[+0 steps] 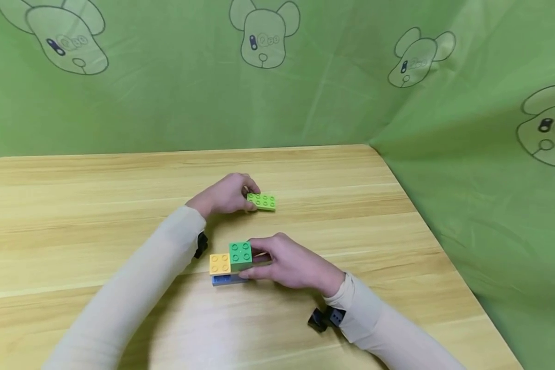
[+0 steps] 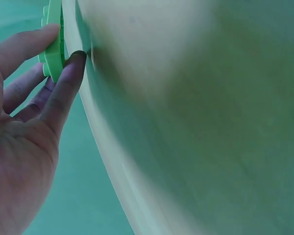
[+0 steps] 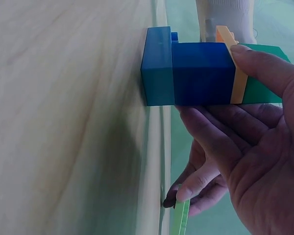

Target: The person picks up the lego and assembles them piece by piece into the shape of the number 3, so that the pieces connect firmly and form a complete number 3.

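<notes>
The flat lime-green plastic studded brick point(image 1: 266, 202) gets chopped by the top edge in the left wrist view and the bottom edge in the right wrist one, plus the left hand point(image 1: 226, 195)'s thumb covers a corner. In the right wrist shot, the right hand point(image 1: 289, 261)'s thumb hides some of the square green plastic brick point(image 1: 240, 255). Both cream fabric sleeves point(image 1: 139, 288) run off the head view's bottom, and the far-right outlined cartoon head point(image 1: 551, 128) is cut off, its lettering pretty much unreadable.

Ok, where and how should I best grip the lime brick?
Pinch the lime brick at its left end, across the long sides, reaching in from the left, as the left hand does. It is thin and oblong, studded face up, so those parallel sides should suit a pinch.
</notes>
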Available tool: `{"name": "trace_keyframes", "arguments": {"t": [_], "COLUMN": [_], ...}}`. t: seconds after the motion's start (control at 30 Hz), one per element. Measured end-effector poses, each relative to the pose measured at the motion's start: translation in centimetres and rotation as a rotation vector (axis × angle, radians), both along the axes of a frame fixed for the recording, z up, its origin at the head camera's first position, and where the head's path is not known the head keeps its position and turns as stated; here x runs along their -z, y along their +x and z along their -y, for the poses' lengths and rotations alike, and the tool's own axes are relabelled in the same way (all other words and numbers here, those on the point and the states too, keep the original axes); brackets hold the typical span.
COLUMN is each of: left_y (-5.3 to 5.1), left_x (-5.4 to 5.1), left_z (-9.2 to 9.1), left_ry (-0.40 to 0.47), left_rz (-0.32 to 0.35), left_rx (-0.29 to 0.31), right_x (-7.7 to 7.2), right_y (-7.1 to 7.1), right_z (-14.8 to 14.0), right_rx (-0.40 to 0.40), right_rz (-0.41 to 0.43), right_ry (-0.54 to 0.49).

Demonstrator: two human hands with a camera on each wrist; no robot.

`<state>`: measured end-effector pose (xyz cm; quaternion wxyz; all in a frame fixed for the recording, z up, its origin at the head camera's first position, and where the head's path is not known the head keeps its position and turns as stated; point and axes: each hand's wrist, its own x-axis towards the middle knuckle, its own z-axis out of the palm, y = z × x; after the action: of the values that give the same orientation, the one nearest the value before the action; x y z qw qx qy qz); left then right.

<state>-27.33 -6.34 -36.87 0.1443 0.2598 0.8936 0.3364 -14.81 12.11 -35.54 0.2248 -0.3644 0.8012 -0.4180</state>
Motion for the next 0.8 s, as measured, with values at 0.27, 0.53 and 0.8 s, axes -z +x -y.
{"name": "trace_keyframes", "arguments": {"t": [0.27,0.53,0.8], "left_y": [0.3,0.9,1.6], "left_x": [-0.1,0.0,0.1], "left_z": [0.7,1.5,2.6], "left_ry": [0.016,0.059,0.146], "left_rz": [0.048,0.083,0.103], "left_rx": [-0.034,-0.067,-0.151], "right_x": [0.0,0.1,-0.1], "right_y": [0.0,0.0,0.0], "right_z": [0.1,0.0,0.0], "right_rx": [0.017,0.025,0.016], "right_rz": [0.029,0.023,0.009], "right_ry": [0.008,0.013,0.019]}}
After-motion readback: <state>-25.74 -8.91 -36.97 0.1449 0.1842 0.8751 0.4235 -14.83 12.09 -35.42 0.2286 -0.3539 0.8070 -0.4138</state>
